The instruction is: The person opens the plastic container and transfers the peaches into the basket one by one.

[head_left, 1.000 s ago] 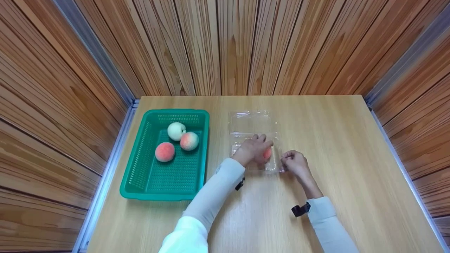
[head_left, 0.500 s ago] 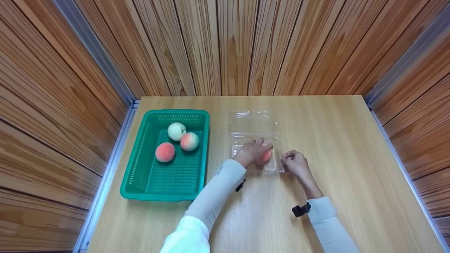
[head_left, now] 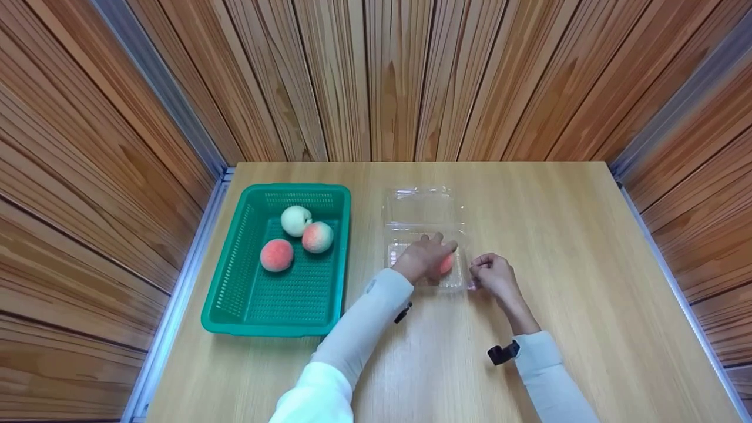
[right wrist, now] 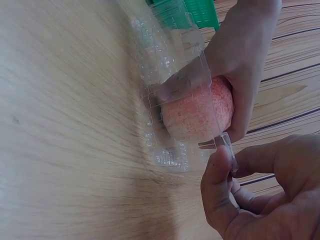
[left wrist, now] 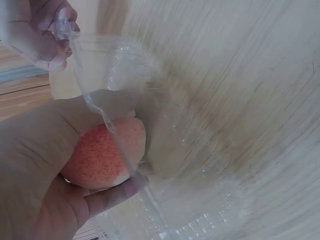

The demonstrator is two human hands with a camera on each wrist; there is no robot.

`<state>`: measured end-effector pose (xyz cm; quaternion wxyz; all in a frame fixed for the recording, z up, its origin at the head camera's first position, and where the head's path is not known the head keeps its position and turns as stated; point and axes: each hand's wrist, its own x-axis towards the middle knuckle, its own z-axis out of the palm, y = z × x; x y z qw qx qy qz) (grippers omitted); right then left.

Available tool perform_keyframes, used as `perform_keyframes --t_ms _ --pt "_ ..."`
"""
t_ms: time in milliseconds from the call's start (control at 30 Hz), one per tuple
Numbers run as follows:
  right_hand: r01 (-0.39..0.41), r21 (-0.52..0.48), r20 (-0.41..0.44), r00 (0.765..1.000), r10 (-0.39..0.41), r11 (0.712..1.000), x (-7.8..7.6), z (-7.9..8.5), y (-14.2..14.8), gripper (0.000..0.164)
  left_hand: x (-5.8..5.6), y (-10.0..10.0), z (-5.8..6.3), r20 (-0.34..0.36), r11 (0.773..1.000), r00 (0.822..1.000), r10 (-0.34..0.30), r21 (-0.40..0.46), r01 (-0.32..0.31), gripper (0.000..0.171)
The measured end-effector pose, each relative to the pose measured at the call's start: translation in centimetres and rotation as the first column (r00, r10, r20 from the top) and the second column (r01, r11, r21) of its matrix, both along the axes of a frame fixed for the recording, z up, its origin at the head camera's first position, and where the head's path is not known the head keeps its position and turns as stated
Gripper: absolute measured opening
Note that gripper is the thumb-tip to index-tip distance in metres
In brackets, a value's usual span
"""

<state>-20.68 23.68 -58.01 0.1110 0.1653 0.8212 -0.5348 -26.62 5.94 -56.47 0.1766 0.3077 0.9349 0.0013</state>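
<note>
My left hand (head_left: 424,257) grips a pink-red peach (left wrist: 102,157) with thumb and fingers curled round its sides. The peach is inside the base of a clear plastic clamshell box (head_left: 458,276), in its right half. The box's lid (head_left: 418,207) lies folded back, away from me. At the near right corner of the box, my right hand (head_left: 494,273) pinches a small clear tab (right wrist: 229,152) on the rim between thumb and forefinger. In the head view, the left hand covers much of the peach.
Left of the box stands a green perforated basket (head_left: 343,264). It holds a pale peach (head_left: 295,221), a half-pink peach (head_left: 318,237) and a red peach (head_left: 277,255). A wood-panelled wall (head_left: 388,82) rises behind the table (head_left: 564,235).
My left hand and the peach have shifted slightly toward me within the box. The right hand stays at the corner tab.
</note>
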Motion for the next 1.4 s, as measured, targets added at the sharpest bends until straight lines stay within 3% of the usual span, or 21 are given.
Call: perform_keyframes --t_ms 167,400,967,1400 --pt "-0.010 0.005 0.003 1.000 0.010 1.000 0.09 -0.06 0.11 0.018 0.05 0.13 -0.07 -0.004 1.000 1.000 -0.009 -0.005 0.009 0.081" --pt "-0.003 -0.007 0.005 1.000 0.003 1.000 0.11 -0.03 0.10 0.017 0.08 0.10 -0.02 -0.010 1.000 1.000 -0.029 0.009 0.029 0.077" --pt "0.009 -0.048 -0.008 1.000 -0.009 0.999 0.07 -0.27 0.10 0.015 -0.38 0.34 -0.12 0.057 1.000 0.998 0.007 0.006 -0.008 0.079" --pt "0.014 -0.035 0.001 1.000 -0.014 0.999 -0.04 -0.14 -0.01 0.016 -0.36 0.35 -0.20 0.038 1.000 0.999 -0.015 0.017 0.014 0.075"
